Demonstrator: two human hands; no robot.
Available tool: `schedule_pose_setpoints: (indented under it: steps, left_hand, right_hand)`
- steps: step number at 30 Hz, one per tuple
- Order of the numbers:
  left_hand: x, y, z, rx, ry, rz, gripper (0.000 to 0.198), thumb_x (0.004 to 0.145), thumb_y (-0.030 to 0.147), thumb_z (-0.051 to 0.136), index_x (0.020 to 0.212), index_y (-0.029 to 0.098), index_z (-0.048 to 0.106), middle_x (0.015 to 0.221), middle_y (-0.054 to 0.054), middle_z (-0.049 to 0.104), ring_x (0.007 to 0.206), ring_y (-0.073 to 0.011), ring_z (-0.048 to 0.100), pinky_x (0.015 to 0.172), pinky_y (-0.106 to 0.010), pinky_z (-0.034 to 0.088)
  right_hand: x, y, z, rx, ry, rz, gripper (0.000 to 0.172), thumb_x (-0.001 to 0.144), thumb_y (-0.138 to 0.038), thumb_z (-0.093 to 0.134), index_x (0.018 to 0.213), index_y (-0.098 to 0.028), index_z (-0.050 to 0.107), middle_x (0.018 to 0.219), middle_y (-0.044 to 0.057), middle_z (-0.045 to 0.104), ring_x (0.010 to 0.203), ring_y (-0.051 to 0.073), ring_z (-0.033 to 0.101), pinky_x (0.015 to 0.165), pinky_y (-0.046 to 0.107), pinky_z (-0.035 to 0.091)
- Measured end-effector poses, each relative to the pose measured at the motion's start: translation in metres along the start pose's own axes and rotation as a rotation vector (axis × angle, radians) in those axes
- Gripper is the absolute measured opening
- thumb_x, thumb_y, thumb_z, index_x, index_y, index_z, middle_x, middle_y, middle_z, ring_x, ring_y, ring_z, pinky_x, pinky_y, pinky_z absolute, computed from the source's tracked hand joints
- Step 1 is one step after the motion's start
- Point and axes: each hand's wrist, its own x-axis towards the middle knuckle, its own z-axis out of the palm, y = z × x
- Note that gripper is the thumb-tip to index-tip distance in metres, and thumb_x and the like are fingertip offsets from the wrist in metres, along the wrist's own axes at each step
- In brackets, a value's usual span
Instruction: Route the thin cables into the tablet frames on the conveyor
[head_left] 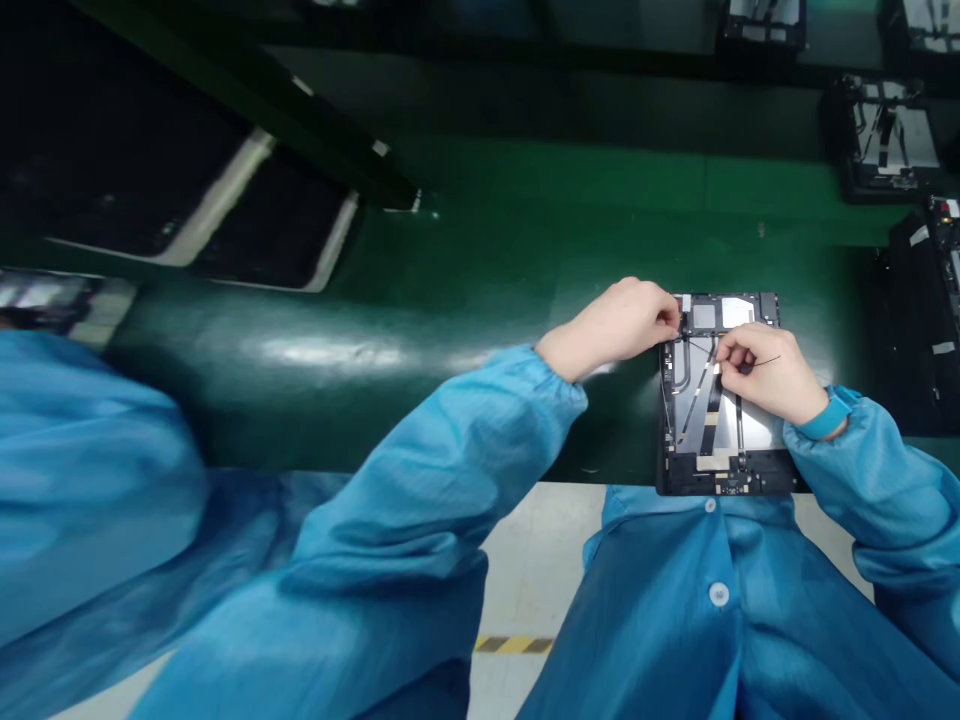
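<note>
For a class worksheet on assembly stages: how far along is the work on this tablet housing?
Done: foil strips lie flat across the tablet housing. In hand: the right hand pinches a thin black wire and the left hand touches the top edge. Left: the wire's end sticks out free.

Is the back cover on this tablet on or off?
Off: the tablet housing lies open on the green bench mat, with its flat cables and silver foil panels exposed.

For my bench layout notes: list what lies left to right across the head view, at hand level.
co-worker's blue sleeve → left hand → open tablet → black tray
</note>
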Motion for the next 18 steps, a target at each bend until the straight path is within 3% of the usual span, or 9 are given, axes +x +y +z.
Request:
schedule_pose_setpoints:
  steps: [7,12,15,18]
  left_hand:
    - [0.021,0.009,-0.015,0.184,-0.179,0.066,0.016,0.083,0.014,0.067,0.082,0.019,0.082,0.08,-0.005,0.077,0.074,-0.0189,0.066,0.072,-0.029,0.045]
    - [0.019,0.024,-0.016,0.335,-0.193,0.028,0.023,0.086,0.01,0.059,0.083,0.016,0.081,0.082,-0.01,0.077,0.073,-0.0217,0.067,0.067,-0.031,0.043]
    - [0.014,0.029,-0.015,0.399,-0.153,0.003,0.025,0.089,0.011,0.055,0.087,0.013,0.081,0.085,-0.014,0.076,0.077,-0.0257,0.069,0.068,-0.033,0.045]
    - [0.005,0.031,-0.01,0.334,-0.084,-0.005,0.023,0.089,0.013,0.056,0.089,0.014,0.079,0.086,-0.012,0.076,0.082,-0.0257,0.071,0.073,-0.033,0.049]
  right_hand:
    - [0.002,0.002,-0.002,0.058,-0.004,-0.012,0.021,0.067,-0.002,0.061,0.074,-0.021,0.066,0.065,-0.003,0.062,0.063,0.013,0.059,0.068,0.027,0.048]
    - [0.002,0.004,-0.01,0.125,-0.025,-0.002,0.016,0.07,-0.007,0.063,0.076,-0.021,0.068,0.068,-0.003,0.066,0.062,0.012,0.06,0.065,0.026,0.048]
    - [0.004,0.011,-0.021,0.156,0.095,0.056,0.007,0.076,-0.016,0.067,0.079,-0.021,0.069,0.07,-0.002,0.068,0.061,0.013,0.06,0.061,0.027,0.048]
    - [0.009,0.021,-0.03,0.042,0.264,0.095,0.005,0.077,-0.018,0.068,0.08,-0.022,0.068,0.071,-0.001,0.069,0.063,0.015,0.06,0.063,0.029,0.048]
